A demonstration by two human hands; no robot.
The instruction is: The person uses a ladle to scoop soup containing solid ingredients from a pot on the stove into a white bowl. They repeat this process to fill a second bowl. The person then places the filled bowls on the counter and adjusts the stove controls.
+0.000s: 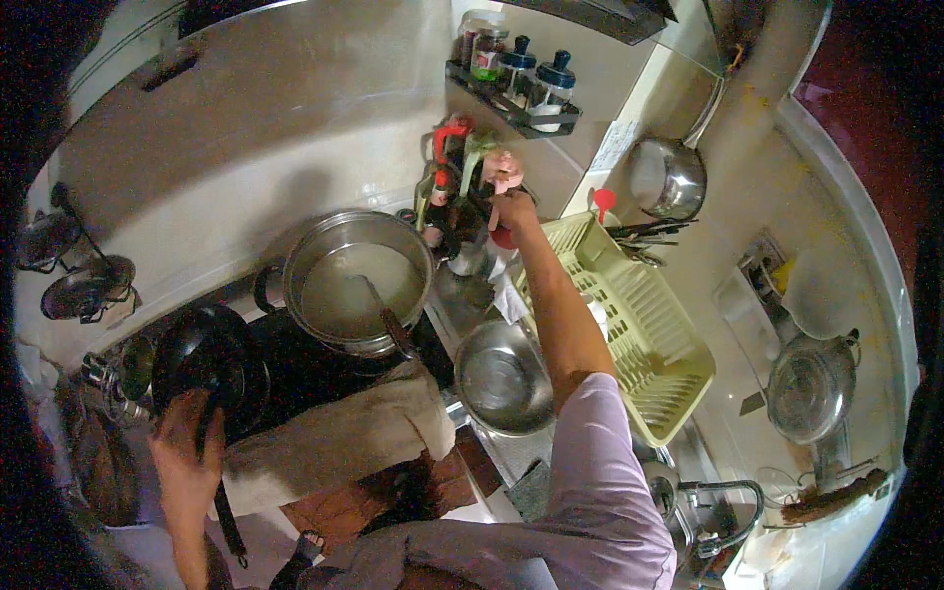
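Note:
A black pan (203, 354) stands on the stove at the left, its handle pointing towards me. My left hand (188, 442) is at the pan's near side, over a dark handle; blur hides its exact grip. My right hand (516, 214) reaches to the back corner, fingers around a slim pinkish handle or stick, beside a pink object (503, 171) and a red round item (504, 237). A large steel pot (359, 282) of cloudy liquid sits on the stove, a dark-handled utensil (394, 328) resting in it.
An empty steel bowl (504, 377) lies right of the stove, beside a pale green dish rack (664, 354). Bottles (437, 203) crowd the corner below a jar shelf (516, 110). A beige towel (339, 442) lies along the stove's front edge. A faucet (726, 487) stands lower right.

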